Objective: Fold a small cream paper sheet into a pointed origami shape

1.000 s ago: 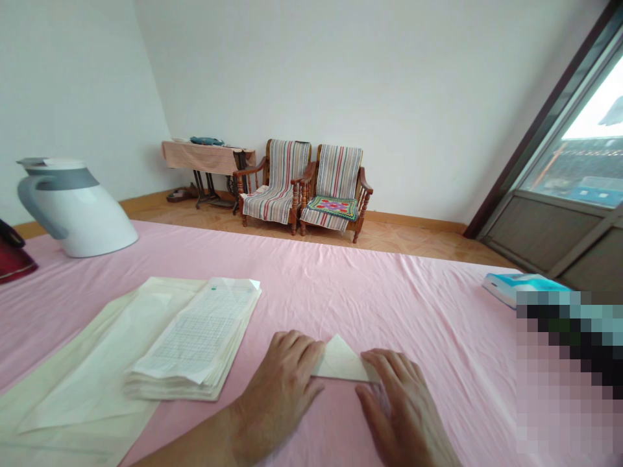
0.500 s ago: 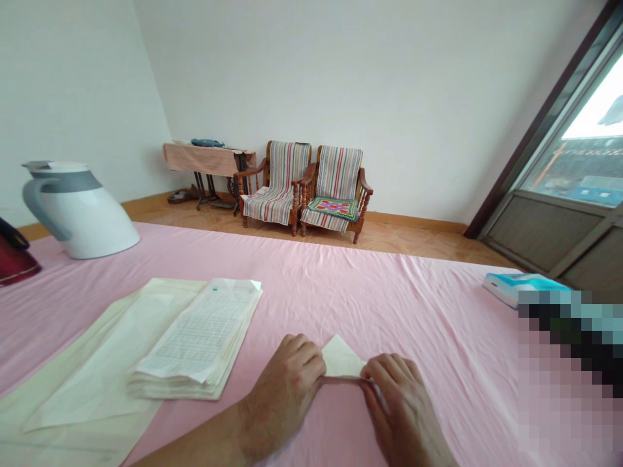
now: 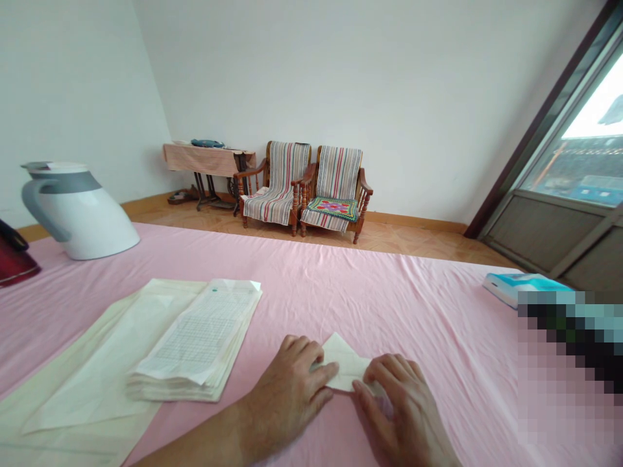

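A small piece of folded pale paper (image 3: 344, 364) lies on the pink cloth, its pointed corner facing away from me. My left hand (image 3: 298, 384) grips its left side, with the index finger laid across the near part and the thumb close to the edge. On the opposite side my right hand (image 3: 396, 392) pinches the paper, thumb at the near edge and fingers curled over it. Parts of the paper under both hands are hidden. Left of my hands rests a stack of grid-lined paper sheets (image 3: 202, 337), beside larger pale sheets (image 3: 104, 363).
Pink cloth (image 3: 311, 285) covers the surface. A white-and-grey jug (image 3: 97, 214) and a red object (image 3: 14, 256) stand at the far left. A blue-and-white pack (image 3: 523, 285) lies at the right, near a blurred-out patch. Two armchairs (image 3: 335, 175) stand beyond.
The near edge of the paper has come down flatter towards me, and more of its surface shows. My left index finger now lies over it; my right thumb has shifted slightly left.
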